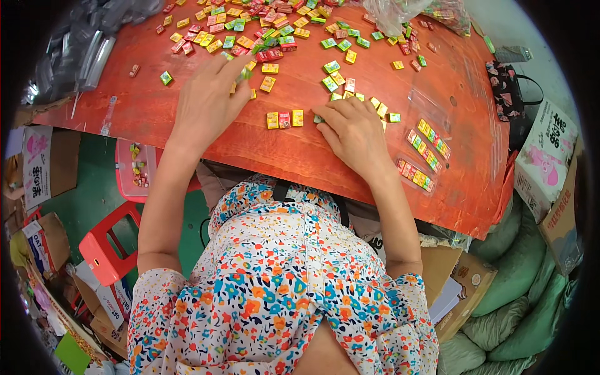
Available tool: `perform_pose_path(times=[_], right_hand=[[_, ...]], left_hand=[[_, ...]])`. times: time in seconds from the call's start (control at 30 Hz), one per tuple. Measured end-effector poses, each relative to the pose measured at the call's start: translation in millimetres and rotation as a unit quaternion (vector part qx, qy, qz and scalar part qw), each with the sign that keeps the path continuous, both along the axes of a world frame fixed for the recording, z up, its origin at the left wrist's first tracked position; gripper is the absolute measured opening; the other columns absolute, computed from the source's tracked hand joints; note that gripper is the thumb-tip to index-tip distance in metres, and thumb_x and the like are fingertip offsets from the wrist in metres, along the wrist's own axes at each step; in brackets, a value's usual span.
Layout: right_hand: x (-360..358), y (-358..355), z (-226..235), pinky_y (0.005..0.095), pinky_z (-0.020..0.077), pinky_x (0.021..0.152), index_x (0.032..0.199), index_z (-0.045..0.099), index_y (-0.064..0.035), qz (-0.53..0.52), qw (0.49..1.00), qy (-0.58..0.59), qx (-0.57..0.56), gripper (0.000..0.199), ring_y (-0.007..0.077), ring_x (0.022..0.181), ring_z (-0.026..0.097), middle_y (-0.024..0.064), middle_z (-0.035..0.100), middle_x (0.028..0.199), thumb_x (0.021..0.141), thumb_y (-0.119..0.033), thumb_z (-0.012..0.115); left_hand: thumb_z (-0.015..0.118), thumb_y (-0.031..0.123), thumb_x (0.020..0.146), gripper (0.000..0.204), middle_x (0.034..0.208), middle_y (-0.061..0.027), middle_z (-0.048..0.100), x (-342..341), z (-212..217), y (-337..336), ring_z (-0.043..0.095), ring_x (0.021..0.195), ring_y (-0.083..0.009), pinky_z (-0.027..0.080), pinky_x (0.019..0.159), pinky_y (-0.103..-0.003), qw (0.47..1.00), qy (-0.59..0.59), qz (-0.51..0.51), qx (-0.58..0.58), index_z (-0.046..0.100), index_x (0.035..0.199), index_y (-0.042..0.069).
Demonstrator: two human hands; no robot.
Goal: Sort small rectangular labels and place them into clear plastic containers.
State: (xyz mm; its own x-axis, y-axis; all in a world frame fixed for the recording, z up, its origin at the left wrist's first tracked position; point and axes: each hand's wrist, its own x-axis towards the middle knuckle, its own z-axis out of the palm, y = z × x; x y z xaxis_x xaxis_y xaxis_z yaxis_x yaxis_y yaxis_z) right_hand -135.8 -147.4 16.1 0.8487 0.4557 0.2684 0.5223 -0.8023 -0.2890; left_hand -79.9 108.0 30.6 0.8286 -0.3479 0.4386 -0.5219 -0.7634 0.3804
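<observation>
— Hands status?

— Left hand point(209, 94) lies flat, fingers spread over scattered small candy packets point(250, 37) on the red table point(156, 106), gripping nothing. Right hand point(353, 128) rests loosely curled, fingertips touching packets beside a short row point(285, 119).

— Sorted stock?

— Two filled clear sleeves point(425, 153) lie well apart, near the table's right edge, likely kept away from the loose pile.
</observation>
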Motion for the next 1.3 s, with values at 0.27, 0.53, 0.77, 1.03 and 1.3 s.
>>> perform_pose_path(times=[0.27,0.53,0.77,1.03,1.3], right_hand=[[6,10,-7,0.0404,0.0452,0.073,0.101,0.067,-0.0072,-0.007,0.999,0.001,0.038,0.029,0.0274,0.082,0.060,0.0087,0.063,0.085,0.080,-0.026,0.074],[21,4,2,0.0404,0.0498,0.069,0.099,0.069,-0.0035,-0.018,0.995,0.054,0.079,0.030,0.0294,0.081,0.064,0.0121,0.066,0.086,0.082,-0.028,0.073],[87,49,7,0.0406,0.0516,0.073,0.099,0.069,-0.0034,0.004,0.995,0.004,0.097,0.022,0.0307,0.087,0.065,0.0109,0.068,0.095,0.086,-0.021,0.068],[129,65,-19,0.0416,0.0485,0.083,0.099,0.067,-0.0086,0.035,0.994,-0.103,-0.002,0.020,0.0276,0.099,0.061,0.0060,0.066,0.104,0.081,-0.014,0.066],[143,60,-16,0.0392,0.0483,0.081,0.099,0.067,-0.0073,0.111,0.981,-0.158,0.009,0.022,0.0267,0.097,0.061,0.0060,0.065,0.105,0.077,-0.011,0.067]], left_hand=[[0.070,0.018,0.083,0.023,0.085,-0.0131,0.058,-56,-18,-8,0.061,0.084,-0.0324,0.051,0.069,-0.045,0.988,0.155,-0.006,-0.019,0.062,0.100,0.004],[0.070,0.027,0.084,0.026,0.086,-0.0128,0.059,-48,-14,-10,0.062,0.080,-0.0333,0.051,0.065,-0.045,0.992,0.124,-0.023,-0.021,0.063,0.097,0.005],[0.064,0.019,0.088,0.016,0.086,-0.0136,0.058,24,-25,13,0.062,0.082,-0.0345,0.051,0.068,-0.045,1.000,-0.016,0.017,-0.010,0.061,0.094,0.005],[0.067,0.023,0.084,0.019,0.087,-0.0117,0.062,44,-16,-4,0.063,0.087,-0.0323,0.053,0.073,-0.044,0.993,0.092,0.054,0.052,0.066,0.088,0.004],[0.071,0.024,0.077,0.021,0.088,-0.0101,0.064,46,-23,-17,0.063,0.086,-0.0293,0.054,0.071,-0.042,0.991,0.023,0.089,0.099,0.067,0.084,0.005]])
